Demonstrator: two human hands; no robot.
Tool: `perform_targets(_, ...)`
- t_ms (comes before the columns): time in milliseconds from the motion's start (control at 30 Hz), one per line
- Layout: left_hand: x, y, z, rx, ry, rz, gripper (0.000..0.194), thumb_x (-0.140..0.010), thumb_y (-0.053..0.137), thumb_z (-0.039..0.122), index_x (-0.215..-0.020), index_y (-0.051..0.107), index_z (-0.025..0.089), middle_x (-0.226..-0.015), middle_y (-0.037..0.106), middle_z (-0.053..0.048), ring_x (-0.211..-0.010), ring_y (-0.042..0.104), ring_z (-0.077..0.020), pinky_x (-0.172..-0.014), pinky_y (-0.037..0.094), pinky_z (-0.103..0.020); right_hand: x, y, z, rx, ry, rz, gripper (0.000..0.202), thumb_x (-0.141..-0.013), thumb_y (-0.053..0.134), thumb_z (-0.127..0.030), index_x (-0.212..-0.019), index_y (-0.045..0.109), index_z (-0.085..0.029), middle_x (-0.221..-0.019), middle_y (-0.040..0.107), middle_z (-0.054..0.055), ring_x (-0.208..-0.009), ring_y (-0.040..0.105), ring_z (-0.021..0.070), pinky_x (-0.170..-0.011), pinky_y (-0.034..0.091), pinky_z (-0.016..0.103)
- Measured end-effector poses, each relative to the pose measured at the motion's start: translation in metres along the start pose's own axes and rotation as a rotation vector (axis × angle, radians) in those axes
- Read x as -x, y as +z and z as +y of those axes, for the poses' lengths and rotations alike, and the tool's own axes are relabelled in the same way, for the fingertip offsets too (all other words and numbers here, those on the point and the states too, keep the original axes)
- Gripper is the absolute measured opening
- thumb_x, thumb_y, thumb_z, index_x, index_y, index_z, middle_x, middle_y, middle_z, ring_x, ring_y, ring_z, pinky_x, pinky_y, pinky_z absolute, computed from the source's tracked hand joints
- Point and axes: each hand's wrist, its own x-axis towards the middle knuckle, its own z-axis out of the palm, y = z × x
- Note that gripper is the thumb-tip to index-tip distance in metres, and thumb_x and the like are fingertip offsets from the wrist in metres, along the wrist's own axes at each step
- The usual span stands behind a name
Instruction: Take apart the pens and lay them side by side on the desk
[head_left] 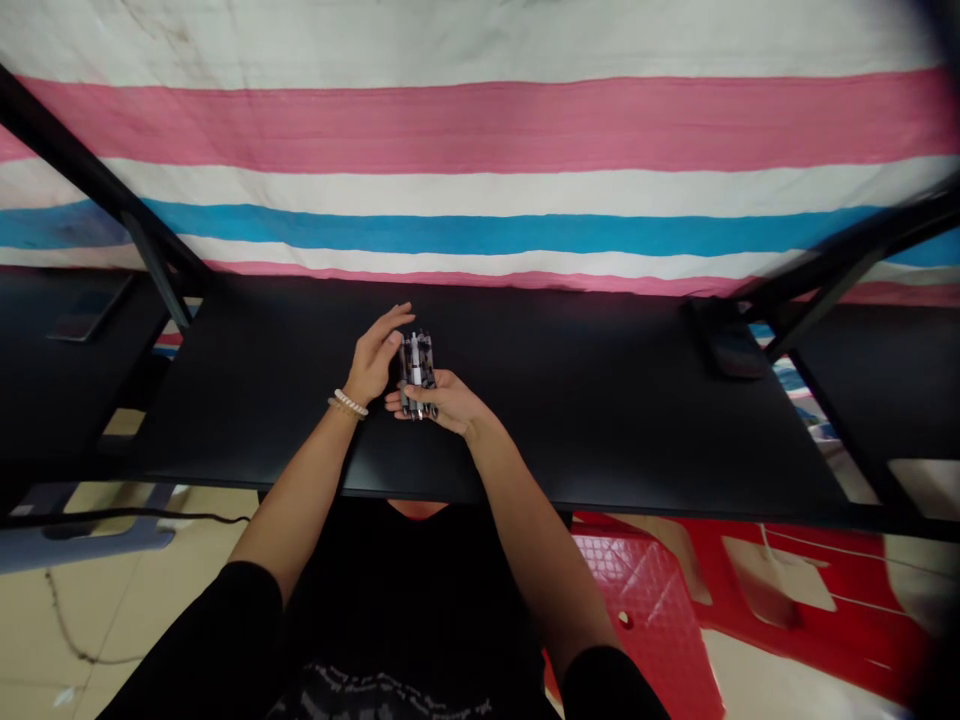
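A bundle of pens (417,362), dark and clear with one white barrel on top, lies across the fingers of my right hand (446,400). My right thumb presses on the pens near their lower ends. Along the bundle's left side is my left hand (377,355), its fingers stretched out and pointing away from me. The left thumb is close to the upper left of the pens; whether it touches them I cannot tell. Both hands are above the black table (600,400), near its front middle.
A dark phone-like object (726,340) rests at the table's right end. Another flat dark device (91,308) lies on the left neighbouring table. Black slanted posts flank the table, with a striped cloth (480,130) behind. Red plastic stools (645,600) stand at lower right.
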Motion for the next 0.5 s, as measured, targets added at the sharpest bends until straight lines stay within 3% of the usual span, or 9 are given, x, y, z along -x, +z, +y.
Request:
perform_targets(167,0.005,0.002,0.008,-0.217,0.145,-0.263,0.047,-0.104,0.041,0.052,-0.135,0.064,0.025,-0.150,0.058,-0.010,-0.149,0.042,-0.0275,-0.122,0.030,-0.060,-0.003,-0.002,-0.005,0.012,0.056,0.011,0.033,-0.069,0.093,-0.024,-0.088,0.071,-0.010,-0.081,0.078,0.009,-0.079,0.078,0.0233,-0.081,0.066,0.041)
perform_targets(333,0.008,0.005,0.013,-0.334,0.054,-0.492,0.053,-0.106,0.031,0.052,-0.135,0.065,0.024,-0.152,0.057,-0.009,-0.150,0.041,-0.0260,-0.123,0.028,-0.058,-0.006,-0.002,-0.008,0.068,0.091,0.065,0.018,-0.076,0.080,-0.008,-0.091,0.070,-0.010,-0.079,0.077,0.009,-0.075,0.077,0.0228,-0.076,0.066,0.038)
perform_targets(500,0.006,0.007,0.016,-0.504,-0.022,-0.594,0.051,-0.106,0.032,0.049,-0.136,0.065,0.024,-0.154,0.054,-0.005,-0.151,0.039,-0.0243,-0.125,0.025,-0.055,-0.006,0.003,-0.014,0.110,0.130,0.129,0.021,-0.078,0.069,0.003,-0.094,0.070,-0.010,-0.080,0.076,0.009,-0.075,0.076,0.0218,-0.075,0.066,0.038)
